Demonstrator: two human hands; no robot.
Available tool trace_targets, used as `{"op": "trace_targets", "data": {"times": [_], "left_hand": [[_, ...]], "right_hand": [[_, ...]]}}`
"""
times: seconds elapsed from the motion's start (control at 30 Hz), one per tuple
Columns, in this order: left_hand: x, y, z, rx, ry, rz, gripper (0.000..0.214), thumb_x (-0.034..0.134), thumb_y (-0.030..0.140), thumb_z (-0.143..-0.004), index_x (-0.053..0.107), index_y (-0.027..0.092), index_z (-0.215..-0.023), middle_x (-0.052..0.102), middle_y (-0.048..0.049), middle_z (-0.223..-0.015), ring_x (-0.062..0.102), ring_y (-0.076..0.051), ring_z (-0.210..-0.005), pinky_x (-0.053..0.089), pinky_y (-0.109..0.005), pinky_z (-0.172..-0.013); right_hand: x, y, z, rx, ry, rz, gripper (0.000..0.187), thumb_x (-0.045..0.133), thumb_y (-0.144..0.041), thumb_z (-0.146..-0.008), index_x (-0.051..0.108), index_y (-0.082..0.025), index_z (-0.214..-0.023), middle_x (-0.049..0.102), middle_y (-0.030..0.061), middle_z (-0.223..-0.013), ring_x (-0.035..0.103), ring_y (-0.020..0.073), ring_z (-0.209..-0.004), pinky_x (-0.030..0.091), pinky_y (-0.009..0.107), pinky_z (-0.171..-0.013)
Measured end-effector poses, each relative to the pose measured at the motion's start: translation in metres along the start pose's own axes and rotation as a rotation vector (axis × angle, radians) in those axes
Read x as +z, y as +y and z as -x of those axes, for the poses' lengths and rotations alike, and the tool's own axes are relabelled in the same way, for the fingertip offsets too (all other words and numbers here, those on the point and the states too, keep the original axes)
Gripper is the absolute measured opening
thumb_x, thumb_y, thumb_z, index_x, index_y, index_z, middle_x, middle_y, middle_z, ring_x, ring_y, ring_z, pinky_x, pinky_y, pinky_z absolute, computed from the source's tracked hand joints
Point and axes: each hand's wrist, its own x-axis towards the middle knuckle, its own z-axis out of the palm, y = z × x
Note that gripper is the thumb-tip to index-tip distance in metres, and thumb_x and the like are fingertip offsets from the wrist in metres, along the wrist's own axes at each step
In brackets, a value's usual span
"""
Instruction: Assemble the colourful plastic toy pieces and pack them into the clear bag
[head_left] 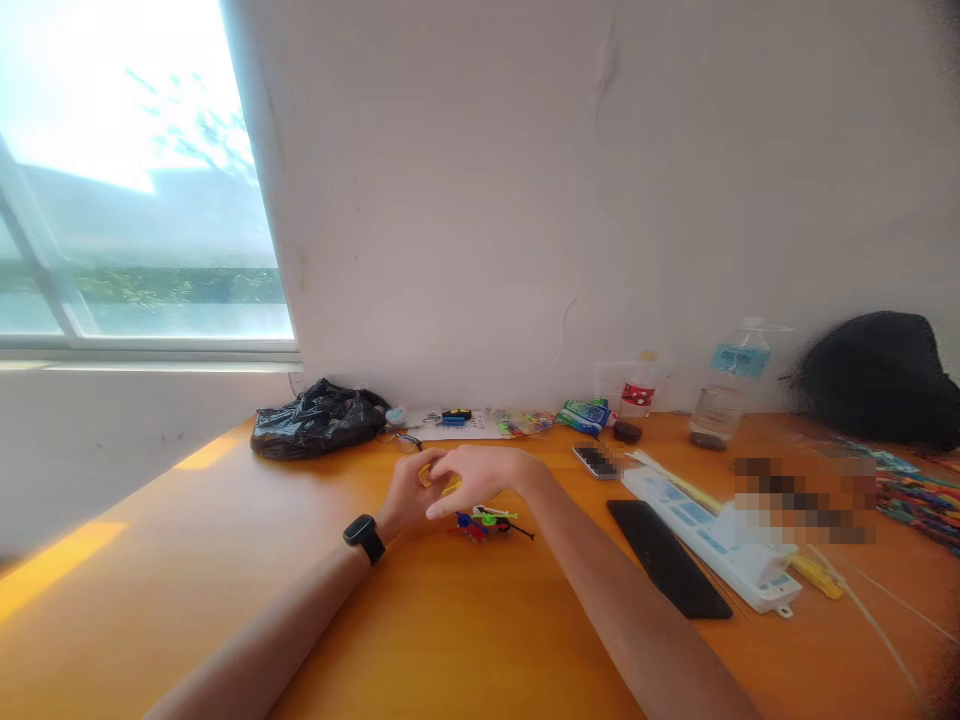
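Note:
Both hands meet over the middle of the wooden table (450, 640), fingers bent toward each other. My left hand (405, 492), below a black wristwatch, has its fingers curled close to the right fingertips. My right hand (484, 475) arches over from the right, thumb pointing down and left. A bit of yellow shows between the hands; its shape is mostly hidden, and which hand grips it is unclear. Just under the right hand lies a small cluster of coloured pieces (487, 522) in blue, green, red, white and black, some with thin stems.
At the back stand a black plastic bag (319, 420), glasses (409, 442), a clear packet of coloured bits (525, 423), a green-blue packet (585, 415) and two bottles (636, 405). Rightward are a phone (596, 461), a black slab (667, 560), a power strip (697, 530) and coloured strands (919, 505).

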Motion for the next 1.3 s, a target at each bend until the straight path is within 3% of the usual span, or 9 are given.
{"op": "trace_targets", "data": {"times": [0.17, 0.33, 0.47, 0.6, 0.73, 0.87, 1.0, 1.13, 1.3], "left_hand": [[0.002, 0.005, -0.001, 0.115, 0.065, -0.067, 0.029, 0.064, 0.019, -0.076, 0.072, 0.02, -0.104, 0.077, -0.0052, -0.096, 0.071, -0.022, -0.086, 0.056, -0.033, -0.08], [-0.001, 0.0, -0.003, 0.223, 0.169, -0.221, 0.042, 0.066, 0.02, -0.078, 0.065, 0.024, -0.12, 0.07, -0.0077, -0.124, 0.062, -0.029, -0.12, 0.048, -0.043, -0.106], [-0.002, -0.007, -0.003, 0.23, 0.231, -0.358, 0.058, 0.066, 0.022, -0.079, 0.054, 0.024, -0.136, 0.061, -0.0105, -0.138, 0.054, -0.031, -0.132, 0.041, -0.047, -0.113], [-0.002, -0.016, -0.002, 0.284, 0.232, -0.455, 0.063, 0.068, 0.025, -0.081, 0.048, 0.024, -0.14, 0.059, -0.0121, -0.142, 0.051, -0.033, -0.134, 0.036, -0.048, -0.115], [-0.001, -0.022, 0.002, 0.379, 0.266, -0.5, 0.051, 0.067, 0.029, -0.085, 0.052, 0.024, -0.134, 0.067, -0.0119, -0.125, 0.058, -0.031, -0.121, 0.041, -0.046, -0.107], [0.001, -0.025, 0.005, 0.468, 0.234, -0.471, 0.048, 0.063, 0.031, -0.09, 0.052, 0.023, -0.135, 0.068, -0.0113, -0.119, 0.062, -0.029, -0.11, 0.045, -0.044, -0.097], [0.001, -0.024, 0.004, 0.48, 0.206, -0.469, 0.057, 0.065, 0.032, -0.089, 0.046, 0.022, -0.142, 0.066, -0.0128, -0.123, 0.062, -0.03, -0.111, 0.046, -0.044, -0.096], [-0.005, -0.02, 0.003, 0.379, 0.196, -0.419, 0.073, 0.073, 0.038, -0.084, 0.041, 0.023, -0.147, 0.061, -0.014, -0.134, 0.058, -0.033, -0.122, 0.044, -0.048, -0.105], [-0.016, -0.015, -0.001, 0.261, -0.104, -0.15, 0.087, 0.075, 0.051, -0.079, 0.037, 0.024, -0.153, 0.05, -0.0146, -0.15, 0.05, -0.037, -0.135, 0.04, -0.052, -0.114]], "right_hand": [[0.009, 0.006, -0.005, 0.048, -0.06, -0.101, 0.074, 0.077, -0.071, -0.067, 0.071, -0.024, -0.125, 0.072, 0.0095, -0.12, 0.069, 0.03, -0.102, 0.051, 0.031, -0.072], [0.008, 0.003, -0.002, -0.003, 0.028, -0.111, 0.076, 0.078, -0.068, -0.07, 0.066, -0.023, -0.131, 0.066, 0.0108, -0.133, 0.063, 0.0325, -0.119, 0.05, 0.036, -0.093], [0.003, -0.002, 0.001, -0.06, 0.035, -0.158, 0.082, 0.079, -0.061, -0.073, 0.056, -0.025, -0.143, 0.055, 0.01, -0.149, 0.053, 0.0324, -0.133, 0.044, 0.037, -0.106], [0.0, -0.006, 0.0, -0.112, 0.017, -0.181, 0.08, 0.081, -0.058, -0.072, 0.058, -0.022, -0.14, 0.058, 0.0106, -0.145, 0.056, 0.0309, -0.129, 0.046, 0.036, -0.104], [0.0, -0.005, -0.004, -0.172, -0.017, -0.205, 0.068, 0.081, -0.057, -0.074, 0.065, -0.023, -0.13, 0.069, 0.006, -0.126, 0.065, 0.026, -0.112, 0.051, 0.032, -0.094], [0.009, 0.004, -0.01, -0.164, -0.027, -0.214, 0.075, 0.082, -0.06, -0.072, 0.063, -0.022, -0.134, 0.068, 0.0066, -0.129, 0.066, 0.026, -0.111, 0.051, 0.032, -0.094], [0.014, 0.01, -0.013, -0.144, -0.043, -0.196, 0.087, 0.084, -0.063, -0.068, 0.059, -0.023, -0.141, 0.059, 0.0086, -0.144, 0.057, 0.0305, -0.129, 0.048, 0.034, -0.102], [0.007, 0.011, -0.008, -0.233, -0.034, -0.14, 0.068, 0.082, -0.058, -0.072, 0.069, -0.029, -0.132, 0.057, 0.003, -0.148, 0.046, 0.0301, -0.141, 0.039, 0.036, -0.113], [-0.005, 0.015, -0.001, -0.083, -0.095, -0.13, 0.058, 0.083, -0.057, -0.069, 0.077, -0.03, -0.12, 0.068, 0.0036, -0.136, 0.057, 0.0302, -0.13, 0.044, 0.034, -0.106]]}}
